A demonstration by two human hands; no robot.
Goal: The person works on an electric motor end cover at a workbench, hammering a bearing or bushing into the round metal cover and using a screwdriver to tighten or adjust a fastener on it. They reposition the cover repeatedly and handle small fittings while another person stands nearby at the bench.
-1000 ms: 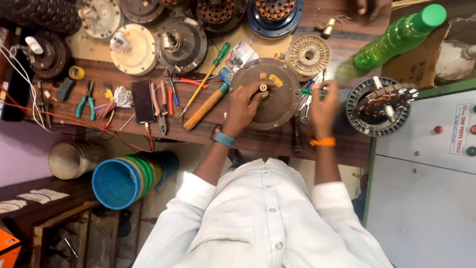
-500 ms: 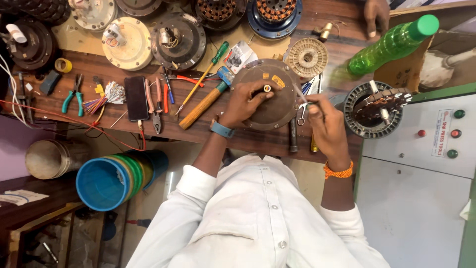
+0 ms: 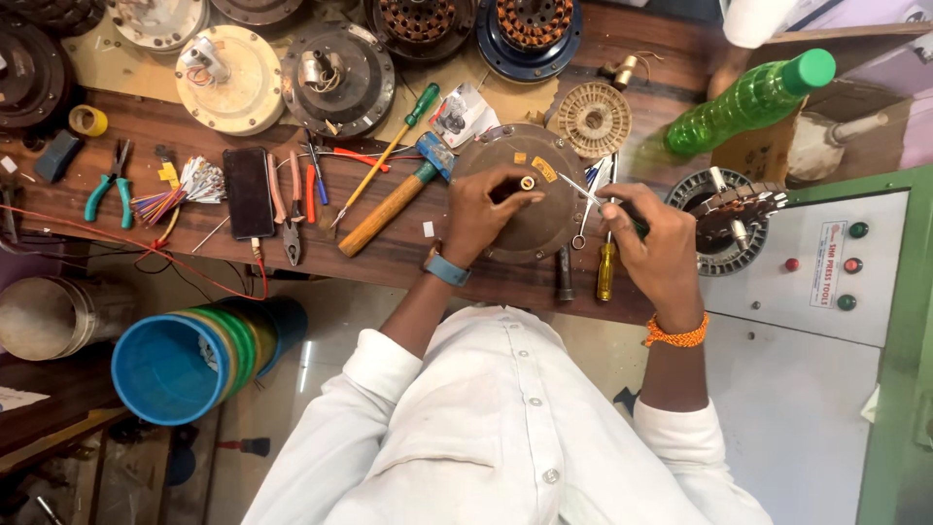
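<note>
A round brown motor housing (image 3: 544,219) lies on the wooden workbench (image 3: 126,131) in front of me. My left hand (image 3: 486,209) rests on its left half, fingertips at the small brass-coloured hub (image 3: 527,183) in the centre. My right hand (image 3: 659,243) is shut on a thin metal tool (image 3: 581,190) whose tip points toward the hub. A yellow-handled screwdriver (image 3: 605,269) and a dark steel punch (image 3: 565,275) lie just below the housing.
A wooden-handled hammer (image 3: 389,207), pliers, screwdrivers and a black phone (image 3: 248,192) lie to the left. Fan motor parts line the back. A green bottle (image 3: 748,97) and a stator (image 3: 724,219) stand right, beside a grey control box (image 3: 826,321). Stacked buckets (image 3: 185,365) sit below.
My right hand has come in from the right with the thin tool, its tip now near the hub. My left hand stays on the housing.
</note>
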